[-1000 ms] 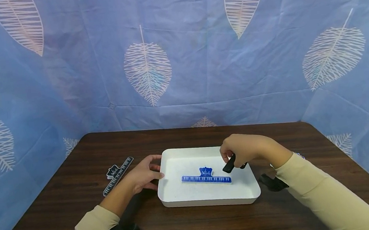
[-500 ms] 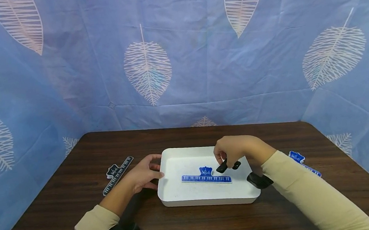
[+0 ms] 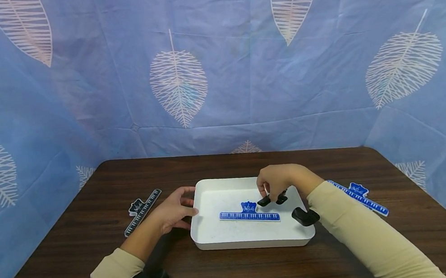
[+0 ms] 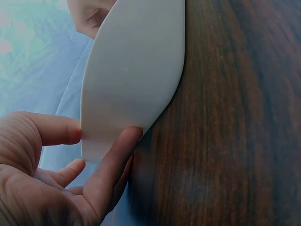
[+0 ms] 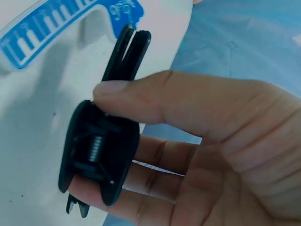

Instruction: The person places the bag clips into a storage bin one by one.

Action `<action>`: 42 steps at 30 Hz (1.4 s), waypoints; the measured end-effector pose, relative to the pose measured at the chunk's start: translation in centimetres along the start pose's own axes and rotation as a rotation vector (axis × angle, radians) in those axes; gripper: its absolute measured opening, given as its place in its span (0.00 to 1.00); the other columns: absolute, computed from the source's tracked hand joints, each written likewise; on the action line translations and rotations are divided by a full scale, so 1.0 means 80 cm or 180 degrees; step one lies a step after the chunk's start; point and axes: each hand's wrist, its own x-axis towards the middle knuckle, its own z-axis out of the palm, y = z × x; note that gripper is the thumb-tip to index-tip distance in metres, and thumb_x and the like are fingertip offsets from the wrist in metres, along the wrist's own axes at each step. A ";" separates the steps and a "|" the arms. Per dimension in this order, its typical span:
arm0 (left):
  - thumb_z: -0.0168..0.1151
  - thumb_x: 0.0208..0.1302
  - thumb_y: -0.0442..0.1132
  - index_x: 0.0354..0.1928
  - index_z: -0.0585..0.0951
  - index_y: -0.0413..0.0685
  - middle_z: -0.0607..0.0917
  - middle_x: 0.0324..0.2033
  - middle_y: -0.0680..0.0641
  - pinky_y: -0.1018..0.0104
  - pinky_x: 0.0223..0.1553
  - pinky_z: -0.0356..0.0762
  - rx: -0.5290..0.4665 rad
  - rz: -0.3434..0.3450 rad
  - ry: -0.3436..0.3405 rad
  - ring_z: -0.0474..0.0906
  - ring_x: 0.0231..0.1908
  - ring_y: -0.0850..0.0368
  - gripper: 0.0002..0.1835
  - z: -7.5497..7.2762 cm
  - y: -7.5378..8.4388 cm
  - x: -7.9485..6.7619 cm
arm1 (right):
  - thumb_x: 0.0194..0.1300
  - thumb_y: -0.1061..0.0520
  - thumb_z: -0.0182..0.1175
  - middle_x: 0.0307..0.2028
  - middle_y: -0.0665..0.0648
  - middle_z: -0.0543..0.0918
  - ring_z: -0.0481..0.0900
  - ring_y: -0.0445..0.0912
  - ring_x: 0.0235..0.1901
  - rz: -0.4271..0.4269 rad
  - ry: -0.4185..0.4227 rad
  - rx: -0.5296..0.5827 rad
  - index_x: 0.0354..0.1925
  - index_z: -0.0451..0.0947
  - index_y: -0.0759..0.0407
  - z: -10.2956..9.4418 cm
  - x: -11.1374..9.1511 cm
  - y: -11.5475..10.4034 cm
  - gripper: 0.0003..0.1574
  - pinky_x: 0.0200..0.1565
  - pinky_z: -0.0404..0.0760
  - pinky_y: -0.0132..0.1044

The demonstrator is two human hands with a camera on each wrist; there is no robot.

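Observation:
A white rectangular tray [image 3: 213, 237] stands on the dark wooden table. In it lies a blue sheet-music clip [image 3: 250, 217] with a piano-key bar. My right hand [image 3: 280, 180] pinches a black spring clip [image 5: 120, 162] over the tray's right half. The right wrist view shows my thumb on one side of it, fingers beneath, and a coil spring inside. Part of the blue clip appears beyond it. My left hand [image 3: 173, 212] touches the tray's left end wall, its fingertips against the outside and rim in the left wrist view, without curling round it.
Left of the tray, a black clip [image 3: 143, 213] with a piano-key bar lies slanted on the table [image 3: 221, 275]. Another blue clip [image 3: 359, 191] lies to the right, behind my right forearm. A blue leaf-print cloth [image 3: 217, 80] hangs behind the table.
My right hand has moved left and further in over the tray with the black clip. More of the right-hand blue clip shows now. The left hand and tray stay put.

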 end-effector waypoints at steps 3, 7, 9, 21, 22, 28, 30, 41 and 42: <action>0.61 0.61 0.23 0.70 0.61 0.45 0.71 0.54 0.33 0.44 0.36 0.84 -0.0019 0.0001 -0.0010 0.79 0.45 0.40 0.37 0.000 0.000 0.000 | 0.50 0.69 0.70 0.29 0.50 0.78 0.72 0.44 0.24 0.0016 0.0001 -0.0048 0.28 0.80 0.51 0.002 0.004 0.002 0.14 0.26 0.74 0.35; 0.61 0.61 0.23 0.70 0.61 0.45 0.71 0.54 0.33 0.44 0.36 0.83 -0.0025 0.0001 -0.0011 0.79 0.46 0.40 0.37 0.000 0.001 0.000 | 0.51 0.69 0.70 0.30 0.50 0.78 0.74 0.44 0.25 0.0052 0.0007 -0.0068 0.28 0.80 0.52 0.006 0.009 0.005 0.13 0.26 0.75 0.35; 0.61 0.60 0.23 0.70 0.61 0.45 0.71 0.54 0.32 0.44 0.36 0.84 -0.0027 -0.0004 -0.0011 0.79 0.46 0.40 0.37 0.000 0.001 0.000 | 0.51 0.69 0.70 0.30 0.50 0.78 0.74 0.45 0.25 0.0063 0.0000 -0.0059 0.28 0.80 0.53 0.008 0.011 0.007 0.12 0.26 0.75 0.36; 0.62 0.61 0.23 0.70 0.61 0.45 0.71 0.53 0.33 0.45 0.36 0.84 -0.0028 -0.0005 0.0000 0.79 0.45 0.41 0.37 0.001 0.000 0.000 | 0.55 0.67 0.69 0.31 0.50 0.77 0.73 0.44 0.23 0.0110 -0.0013 -0.0141 0.30 0.79 0.54 0.019 0.022 0.012 0.11 0.24 0.74 0.36; 0.61 0.61 0.23 0.70 0.61 0.45 0.71 0.53 0.33 0.45 0.36 0.84 -0.0024 -0.0001 0.0000 0.79 0.45 0.41 0.37 0.001 0.000 0.000 | 0.55 0.67 0.69 0.31 0.50 0.77 0.73 0.44 0.24 0.0109 0.0000 -0.0159 0.29 0.79 0.54 0.020 0.023 0.013 0.11 0.25 0.74 0.36; 0.61 0.61 0.23 0.70 0.61 0.45 0.71 0.52 0.33 0.45 0.35 0.84 -0.0026 0.0010 -0.0005 0.79 0.44 0.41 0.36 0.001 0.000 0.001 | 0.53 0.65 0.72 0.30 0.49 0.78 0.74 0.45 0.30 0.0126 0.0053 -0.0183 0.29 0.79 0.54 0.022 0.026 0.012 0.11 0.30 0.76 0.38; 0.61 0.61 0.22 0.70 0.61 0.45 0.71 0.53 0.33 0.45 0.35 0.84 -0.0034 0.0004 -0.0004 0.79 0.44 0.41 0.36 0.000 0.000 0.002 | 0.53 0.64 0.72 0.30 0.49 0.78 0.74 0.46 0.30 0.0142 0.0056 -0.0191 0.29 0.79 0.54 0.022 0.026 0.010 0.11 0.31 0.76 0.39; 0.61 0.61 0.23 0.70 0.61 0.46 0.71 0.53 0.33 0.46 0.35 0.84 -0.0028 -0.0015 -0.0001 0.79 0.44 0.41 0.36 0.001 0.001 0.000 | 0.54 0.63 0.72 0.31 0.52 0.78 0.74 0.46 0.22 0.0227 0.0037 -0.0113 0.31 0.79 0.53 0.022 0.020 0.007 0.11 0.24 0.78 0.38; 0.61 0.61 0.23 0.70 0.61 0.46 0.71 0.53 0.33 0.46 0.35 0.84 -0.0025 -0.0015 -0.0001 0.79 0.44 0.41 0.36 0.001 0.001 0.000 | 0.54 0.63 0.72 0.32 0.52 0.78 0.74 0.46 0.21 0.0219 0.0045 -0.0107 0.31 0.79 0.53 0.022 0.019 0.007 0.11 0.24 0.77 0.38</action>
